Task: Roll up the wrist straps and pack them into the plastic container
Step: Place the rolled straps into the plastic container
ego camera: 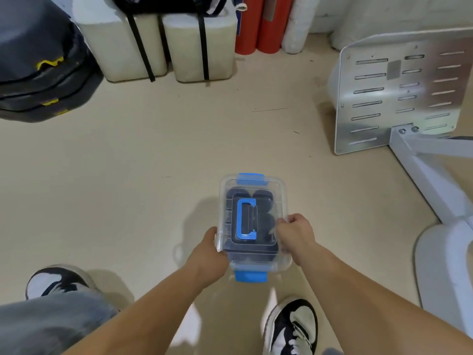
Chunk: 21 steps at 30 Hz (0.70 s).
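A beige floor point(153, 162) is spreading beneath both hands. The left hand point(210, 248) and right hand point(294, 234) are gripping opposite sides of one clear plastic container point(279, 190), which has its lid on. Two blue latches point(250, 178) are sitting at its ends and one blue handle point(245, 219) on top. Three dark rolled wrist straps point(263, 197) are showing inside. Beyond the hands, two red rolls point(258, 24) and two white blocks point(122, 47) are standing. Off to the right hand's side, one slotted metal plate point(384, 98) is standing.
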Each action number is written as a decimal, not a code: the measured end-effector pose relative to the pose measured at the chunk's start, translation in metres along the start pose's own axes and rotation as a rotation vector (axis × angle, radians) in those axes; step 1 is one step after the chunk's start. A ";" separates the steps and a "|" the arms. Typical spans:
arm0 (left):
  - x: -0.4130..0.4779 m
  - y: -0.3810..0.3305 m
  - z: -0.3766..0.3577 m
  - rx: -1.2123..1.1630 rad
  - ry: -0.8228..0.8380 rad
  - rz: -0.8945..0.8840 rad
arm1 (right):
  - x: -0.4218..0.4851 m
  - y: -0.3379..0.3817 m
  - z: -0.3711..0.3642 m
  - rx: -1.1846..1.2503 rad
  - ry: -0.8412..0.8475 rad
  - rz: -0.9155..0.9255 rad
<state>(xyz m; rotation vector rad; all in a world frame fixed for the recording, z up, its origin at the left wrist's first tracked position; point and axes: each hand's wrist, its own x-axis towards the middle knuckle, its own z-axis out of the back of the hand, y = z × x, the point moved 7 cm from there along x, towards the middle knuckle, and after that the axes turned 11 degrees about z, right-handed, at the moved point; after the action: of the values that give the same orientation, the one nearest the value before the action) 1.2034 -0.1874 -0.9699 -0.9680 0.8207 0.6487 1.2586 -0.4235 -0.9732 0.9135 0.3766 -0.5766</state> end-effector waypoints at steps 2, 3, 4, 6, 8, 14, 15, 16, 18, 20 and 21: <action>0.000 0.008 -0.005 -0.034 0.034 0.066 | -0.005 0.010 0.003 -0.026 0.096 -0.051; 0.001 0.013 -0.004 -0.039 0.017 0.089 | -0.010 0.011 0.003 -0.037 0.170 -0.099; 0.003 0.016 0.002 -0.028 -0.013 0.100 | -0.016 0.010 0.001 -0.086 0.278 -0.154; 0.010 0.019 0.021 0.052 -0.126 0.078 | -0.032 0.003 0.001 -0.318 0.554 -0.249; 0.012 0.015 0.047 0.123 -0.237 0.045 | -0.036 -0.010 0.003 -0.455 0.668 -0.318; 0.007 0.031 0.086 0.056 -0.282 0.083 | -0.006 0.009 0.000 -0.225 0.039 -0.019; 0.008 0.038 0.077 0.022 -0.197 0.114 | -0.003 0.015 -0.004 -0.268 0.021 0.041; 0.006 0.044 0.065 -0.021 -0.113 0.144 | 0.001 0.021 -0.011 -0.321 0.045 0.097; 0.006 0.052 0.046 -0.084 -0.031 0.153 | 0.008 0.033 -0.024 -0.386 0.121 0.166; 0.010 0.056 0.039 -0.114 -0.027 0.139 | 0.016 0.039 -0.029 -0.415 0.150 0.166; 0.012 0.056 0.039 -0.121 -0.016 0.140 | 0.021 0.040 -0.030 -0.409 0.147 0.157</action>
<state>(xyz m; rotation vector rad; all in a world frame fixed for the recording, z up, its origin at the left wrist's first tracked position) 1.1772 -0.1274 -0.9924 -1.0193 0.8476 0.8330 1.2979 -0.3863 -0.9759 0.5854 0.5282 -0.2731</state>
